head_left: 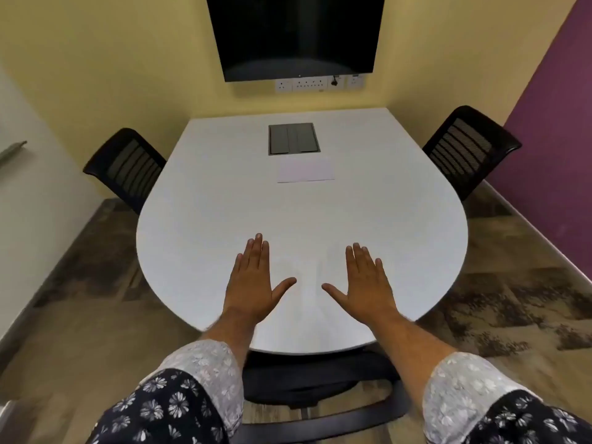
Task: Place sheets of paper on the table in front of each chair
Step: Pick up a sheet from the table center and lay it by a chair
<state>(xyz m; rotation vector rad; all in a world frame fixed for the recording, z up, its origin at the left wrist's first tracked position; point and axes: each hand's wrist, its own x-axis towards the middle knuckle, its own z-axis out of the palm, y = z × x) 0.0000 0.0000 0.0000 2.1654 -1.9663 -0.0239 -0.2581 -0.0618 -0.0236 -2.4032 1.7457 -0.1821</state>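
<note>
A pale stack of paper sheets (306, 169) lies on the white table (198, 219), just in front of the grey cable hatch. My left hand (254, 278) and my right hand (365, 283) hover flat over the near part of the table, palms down, fingers spread, holding nothing. Both hands are well short of the paper. One black mesh chair (128, 166) stands at the table's left side, another black mesh chair (469, 149) at its right side. A third black chair (307, 382) is tucked under the near edge, below my arms.
A grey cable hatch (294, 138) is set into the table's far end. A dark wall screen (296, 33) hangs above a row of sockets (320, 83). A purple wall (557, 139) runs along the right, patterned carpet around the table.
</note>
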